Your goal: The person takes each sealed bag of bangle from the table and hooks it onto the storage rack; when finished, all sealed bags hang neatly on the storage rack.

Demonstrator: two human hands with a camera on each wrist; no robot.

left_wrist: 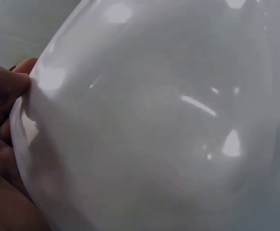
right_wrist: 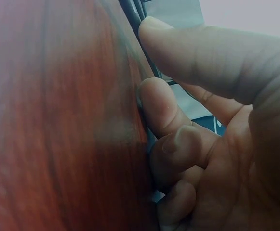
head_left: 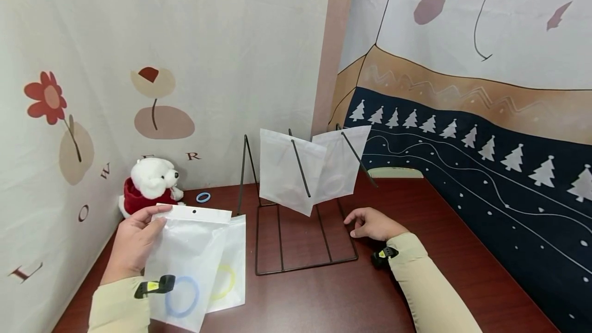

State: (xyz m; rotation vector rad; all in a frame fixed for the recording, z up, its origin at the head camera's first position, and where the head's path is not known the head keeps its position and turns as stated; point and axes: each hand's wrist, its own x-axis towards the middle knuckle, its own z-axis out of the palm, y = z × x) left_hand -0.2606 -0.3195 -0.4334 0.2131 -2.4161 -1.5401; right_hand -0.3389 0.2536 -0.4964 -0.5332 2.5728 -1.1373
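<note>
My left hand [head_left: 131, 245] pinches the top left corner of a translucent zip bag [head_left: 187, 251] between thumb and fingers. A blue ring [head_left: 182, 297] shows through the bag's lower part, and a small hole sits in its white top strip. Partly hidden behind it, a second bag [head_left: 237, 266] with a yellow ring hangs at the tip of the left prong of a black wire rack [head_left: 279, 271]. Two more white bags [head_left: 279, 168] hang on the rack's other prongs. At the rack's right base bar, my right hand [head_left: 372, 224] holds the wire between thumb and curled fingers.
A white plush bear [head_left: 150, 179] in red sits at the back left of the dark red table [head_left: 296, 302]. Beside it lies a small blue ring [head_left: 203, 197]. A pale green object [head_left: 395, 172] lies at the back right edge. Printed cloth walls [head_left: 254, 40] enclose the table.
</note>
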